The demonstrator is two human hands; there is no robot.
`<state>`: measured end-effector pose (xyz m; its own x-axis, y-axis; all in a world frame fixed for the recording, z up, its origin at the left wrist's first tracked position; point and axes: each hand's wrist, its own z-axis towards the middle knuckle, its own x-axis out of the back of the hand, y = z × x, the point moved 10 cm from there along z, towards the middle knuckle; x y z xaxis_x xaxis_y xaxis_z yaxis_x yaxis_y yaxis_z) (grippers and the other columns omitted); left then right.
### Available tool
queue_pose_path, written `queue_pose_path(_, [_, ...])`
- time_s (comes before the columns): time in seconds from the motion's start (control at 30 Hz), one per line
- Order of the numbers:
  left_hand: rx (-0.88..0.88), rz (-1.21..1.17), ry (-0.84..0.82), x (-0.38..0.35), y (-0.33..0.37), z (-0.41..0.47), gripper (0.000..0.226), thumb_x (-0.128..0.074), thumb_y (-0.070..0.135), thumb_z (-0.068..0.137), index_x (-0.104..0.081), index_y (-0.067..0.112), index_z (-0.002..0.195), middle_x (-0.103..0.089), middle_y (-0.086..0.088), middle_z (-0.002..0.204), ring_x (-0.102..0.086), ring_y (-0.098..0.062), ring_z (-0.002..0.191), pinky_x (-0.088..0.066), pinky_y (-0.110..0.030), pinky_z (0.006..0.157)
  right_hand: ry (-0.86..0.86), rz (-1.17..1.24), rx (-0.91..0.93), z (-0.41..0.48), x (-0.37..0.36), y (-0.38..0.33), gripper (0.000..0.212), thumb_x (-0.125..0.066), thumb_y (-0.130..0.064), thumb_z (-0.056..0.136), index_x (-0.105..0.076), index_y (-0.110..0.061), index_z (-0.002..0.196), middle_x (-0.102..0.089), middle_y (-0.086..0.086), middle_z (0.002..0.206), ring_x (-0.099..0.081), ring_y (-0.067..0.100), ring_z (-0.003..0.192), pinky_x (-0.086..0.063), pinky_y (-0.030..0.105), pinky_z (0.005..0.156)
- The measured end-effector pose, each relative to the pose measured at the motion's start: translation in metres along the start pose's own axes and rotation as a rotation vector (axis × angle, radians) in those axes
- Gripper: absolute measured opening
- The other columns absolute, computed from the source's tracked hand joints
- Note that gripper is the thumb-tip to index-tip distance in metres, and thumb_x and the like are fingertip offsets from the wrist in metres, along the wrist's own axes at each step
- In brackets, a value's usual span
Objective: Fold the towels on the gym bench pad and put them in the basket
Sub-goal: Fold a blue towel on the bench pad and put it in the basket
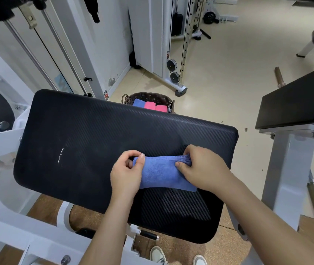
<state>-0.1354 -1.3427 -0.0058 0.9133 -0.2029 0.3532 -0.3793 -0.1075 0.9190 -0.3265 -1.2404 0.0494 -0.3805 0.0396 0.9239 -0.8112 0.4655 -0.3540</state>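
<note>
Up close, a person folds a blue towel (163, 173) on a black pad (95, 140) of a white-framed gym machine. The towel lies on the pad's near right part, already doubled into a thick oblong, with its layered edges showing at the far right corner. The left hand (126, 174) pinches the towel's left end between thumb and curled fingers. The right hand (204, 167) grips the right end, thumb pressed on top and fingers curled round the stacked edges.

Beyond the pad's far edge, a dark wicker basket (148, 96) with a patterned lining stands on the tiled floor, partly hidden by the pad. Inside it, side by side, lie a folded blue cloth (138, 102) and two pink cloths (150, 105).

To the right stands a second bench (296, 106) with black padding on a grey frame. A cable machine (177, 44) rises behind the basket, and a short metal bar (279, 76) lies on the floor. Two pale shoes (158, 256) show at the bottom edge.
</note>
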Motion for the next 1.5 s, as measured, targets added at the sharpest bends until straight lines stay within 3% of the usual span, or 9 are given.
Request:
queue_pose_path(0.1, [-0.031, -0.092, 0.135, 0.021, 0.012, -0.005, 0.023, -0.056, 0.019, 0.091, -0.068, 0.038, 0.087, -0.060, 0.009, 0.095, -0.061, -0.011, 0.091, -0.050, -0.032, 0.083, -0.156, 0.359, -0.098, 0.000, -0.010, 0.010, 0.022, -0.065, -0.038, 0.083, -0.052, -0.020, 0.083, -0.058, -0.008, 0.078, -0.055, 0.014, 0.073, -0.042, 0.033, 0.065])
queue_pose_path(0.3, [-1.041, 0.569, -0.225, -0.042, 0.093, -0.111, 0.068, -0.070, 0.045, 0.074, -0.047, 0.025, 0.134, -0.053, 0.008, 0.131, -0.049, -0.012, 0.123, -0.032, -0.042, 0.110, -0.145, 0.863, -0.181, -0.009, 0.006, 0.011, 0.015, -0.071, -0.019, 0.079, -0.060, -0.019, 0.089, -0.055, -0.008, 0.075, -0.049, 0.008, 0.064, -0.039, 0.021, 0.058])
queue_pose_path(0.47, [-0.586, 0.008, -0.134, -0.007, 0.107, -0.080, 0.036, -0.074, 0.028, 0.072, -0.063, 0.030, 0.106, -0.069, 0.017, 0.103, -0.065, -0.003, 0.094, -0.052, -0.020, 0.077, -0.206, 1.048, -0.090, -0.027, 0.027, -0.007, 0.035, -0.059, -0.056, 0.085, -0.068, -0.026, 0.101, -0.060, -0.008, 0.078, -0.055, 0.010, 0.066, -0.040, 0.025, 0.065])
queue_pose_path(0.6, [-0.096, -0.700, -0.210, -0.005, 0.086, -0.070, 0.046, -0.082, 0.018, 0.063, -0.066, 0.012, 0.106, -0.074, -0.005, 0.099, -0.070, -0.023, 0.094, -0.058, -0.033, 0.075, -0.297, 0.641, 0.156, -0.047, 0.041, -0.017, 0.086, -0.076, -0.064, 0.065, -0.038, -0.046, 0.140, -0.048, -0.024, 0.130, -0.043, -0.011, 0.122, -0.035, 0.018, 0.104])
queue_pose_path(0.7, [-0.020, -0.896, -0.272, -0.010, 0.086, -0.077, 0.034, -0.071, 0.007, 0.067, -0.065, 0.004, 0.101, -0.071, -0.014, 0.093, -0.068, -0.029, 0.089, -0.058, -0.040, 0.077, -0.346, 0.751, 0.202, -0.055, 0.044, -0.029, 0.055, -0.081, -0.044, 0.073, -0.061, -0.033, 0.123, -0.069, -0.006, 0.113, -0.064, 0.010, 0.109, -0.050, 0.041, 0.099])
queue_pose_path(0.87, [-0.152, -0.856, -0.461, 0.008, 0.107, -0.086, 0.078, -0.076, 0.008, 0.058, -0.048, 0.010, 0.131, -0.066, -0.015, 0.108, -0.064, -0.028, 0.099, -0.056, -0.035, 0.080, -0.130, 0.591, 0.313, -0.066, 0.084, -0.032, 0.022, -0.081, -0.031, 0.076, -0.071, -0.026, 0.094, -0.071, -0.008, 0.091, -0.066, 0.009, 0.087, -0.053, 0.039, 0.083])
queue_pose_path(1.0, [-0.426, -0.128, -0.532, 0.022, 0.143, -0.107, 0.095, -0.085, 0.032, 0.054, -0.041, 0.053, 0.135, -0.061, 0.016, 0.116, -0.065, -0.014, 0.106, -0.055, -0.028, 0.084, -0.061, 0.320, 0.499, -0.077, 0.104, -0.047, 0.023, -0.071, -0.042, 0.073, -0.066, -0.032, 0.093, -0.061, -0.009, 0.085, -0.058, 0.010, 0.081, -0.049, 0.035, 0.072])
queue_pose_path(1.23, [-0.645, 0.144, -0.007, 0.021, 0.183, -0.138, 0.013, -0.079, 0.020, 0.078, -0.072, 0.029, 0.084, -0.068, 0.010, 0.087, -0.066, -0.011, 0.089, -0.046, -0.013, 0.076, -0.087, 0.110, 0.663, -0.088, 0.112, -0.037, 0.029, -0.042, -0.058, 0.086, -0.054, -0.034, 0.099, -0.056, -0.013, 0.089, -0.054, 0.005, 0.083, -0.047, 0.032, 0.074])
queue_pose_path(1.5, [-0.266, -0.036, 0.366, -0.025, 0.163, -0.192, 0.013, -0.062, 0.036, 0.080, -0.070, 0.028, 0.075, -0.071, 0.007, 0.080, -0.067, -0.010, 0.080, -0.051, -0.026, 0.074, -0.135, 0.053, 0.781, -0.081, 0.137, 0.035, 0.049, -0.023, -0.069, 0.088, -0.057, -0.036, 0.104, -0.051, -0.014, 0.089, -0.051, 0.005, 0.084, -0.046, 0.034, 0.077])
